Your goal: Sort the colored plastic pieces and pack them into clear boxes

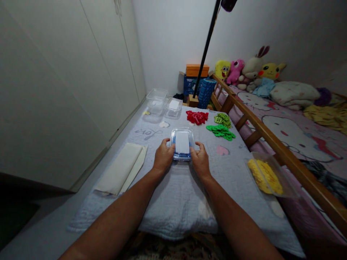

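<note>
A clear plastic container (182,134) with a lid and a white label (182,143) on top is held between my two hands, over the middle of the cloth-covered table. Blue pieces show through its sides. My left hand (164,155) grips its left side, thumb at the near left corner. On the opposite side my right hand (200,160) holds it the same way. Beyond it lie a pile of red pieces (197,117), a pile of green pieces (221,132) and a pile of lighter green pieces (222,120).
Clear containers (157,101) stand at the far left, beside a smaller labelled one (173,106). A folded cream cloth (119,169) lies left. At the right edge is a bag of yellow pieces (264,177). A wooden bed rail (260,124) and a black pole (205,50) border the table.
</note>
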### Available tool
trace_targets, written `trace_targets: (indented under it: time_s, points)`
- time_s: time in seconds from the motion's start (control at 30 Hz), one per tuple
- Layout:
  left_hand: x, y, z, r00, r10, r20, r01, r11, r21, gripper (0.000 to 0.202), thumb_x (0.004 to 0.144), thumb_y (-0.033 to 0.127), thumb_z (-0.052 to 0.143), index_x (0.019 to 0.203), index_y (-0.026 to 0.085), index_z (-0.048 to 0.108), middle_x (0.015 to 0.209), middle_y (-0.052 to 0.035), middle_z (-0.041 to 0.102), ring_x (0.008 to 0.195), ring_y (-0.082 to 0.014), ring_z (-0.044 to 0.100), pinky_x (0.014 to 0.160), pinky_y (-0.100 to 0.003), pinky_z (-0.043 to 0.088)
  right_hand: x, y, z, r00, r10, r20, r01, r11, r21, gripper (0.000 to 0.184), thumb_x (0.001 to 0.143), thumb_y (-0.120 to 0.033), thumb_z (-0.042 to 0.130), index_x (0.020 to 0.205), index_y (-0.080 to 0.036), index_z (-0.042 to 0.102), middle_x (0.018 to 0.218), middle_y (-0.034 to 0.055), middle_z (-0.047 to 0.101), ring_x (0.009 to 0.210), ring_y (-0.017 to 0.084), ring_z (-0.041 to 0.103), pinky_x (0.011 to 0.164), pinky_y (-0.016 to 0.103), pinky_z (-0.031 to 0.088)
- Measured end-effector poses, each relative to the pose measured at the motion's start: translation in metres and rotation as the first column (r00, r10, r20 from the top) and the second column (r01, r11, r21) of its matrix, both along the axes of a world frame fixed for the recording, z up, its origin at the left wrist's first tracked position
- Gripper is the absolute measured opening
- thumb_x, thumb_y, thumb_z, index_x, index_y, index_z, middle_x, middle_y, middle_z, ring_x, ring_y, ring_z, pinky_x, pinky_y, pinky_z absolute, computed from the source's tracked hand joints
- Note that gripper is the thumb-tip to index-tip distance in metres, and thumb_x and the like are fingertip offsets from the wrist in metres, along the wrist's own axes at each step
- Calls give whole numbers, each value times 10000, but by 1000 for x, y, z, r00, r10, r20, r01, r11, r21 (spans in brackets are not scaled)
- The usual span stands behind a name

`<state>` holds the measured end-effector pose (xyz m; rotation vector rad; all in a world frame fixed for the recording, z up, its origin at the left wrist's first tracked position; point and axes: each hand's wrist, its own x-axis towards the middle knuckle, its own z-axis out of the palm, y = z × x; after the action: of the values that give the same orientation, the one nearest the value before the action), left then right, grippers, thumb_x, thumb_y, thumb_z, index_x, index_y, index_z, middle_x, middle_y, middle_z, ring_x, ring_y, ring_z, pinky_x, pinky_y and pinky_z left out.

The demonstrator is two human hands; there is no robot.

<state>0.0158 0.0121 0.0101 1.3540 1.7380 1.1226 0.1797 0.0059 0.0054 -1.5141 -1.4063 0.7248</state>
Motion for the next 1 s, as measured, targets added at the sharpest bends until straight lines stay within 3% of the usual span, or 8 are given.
trace_targets:
  time_s: [0.33, 1.0]
  points:
    - [1, 0, 1, 1000, 5, 11, -5, 1000, 1, 450, 917, 362, 565, 1317, 157, 583, 747, -45, 732, 723, -227, 706, 680, -293, 493, -1, -1, 1, 999, 4, -33, -4, 1000, 8, 498, 878, -466, 522, 1253, -142, 569, 524, -101, 414, 475, 143, 438, 501, 246, 274]
    - [1, 0, -6, 997, -16, 72, 11, 997, 72, 476, 897, 380, 588, 1313, 151, 564, 649, -7, 662, 598, -198, 640, 579, -267, 419, 1, 4, -8, 996, 8, -85, -9, 1000, -11, 479, 869, -490, 544, 1225, -170, 549, 553, -81, 490, 510, 155, 480, 520, 254, 309]
